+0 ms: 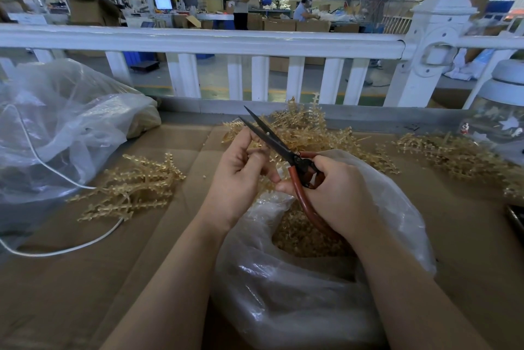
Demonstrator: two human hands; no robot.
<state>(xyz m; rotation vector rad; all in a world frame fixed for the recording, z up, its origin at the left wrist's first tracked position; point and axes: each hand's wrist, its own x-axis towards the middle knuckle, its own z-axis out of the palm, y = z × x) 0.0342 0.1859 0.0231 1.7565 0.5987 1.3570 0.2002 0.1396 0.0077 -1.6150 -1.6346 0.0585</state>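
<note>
My right hand (337,193) grips the red handles of black-bladed scissors (272,141), whose blades stand apart and point up and to the left. My left hand (241,168) pinches a pale amber plastic sprig (256,144) right by the blades; most of that sprig is hidden by my fingers. Both hands hover over a clear plastic bag (283,287) whose open mouth shows small amber cut bits (300,239) inside. A heap of amber sprigs (309,128) lies just behind the hands.
Cardboard (85,278) covers the worktop. More sprigs lie at the left (133,188) and at the right (453,157). A large clear bag (56,123) and a white cord (71,247) sit at the left. A white railing (226,40) bounds the far edge; a glass jar (499,117) stands right.
</note>
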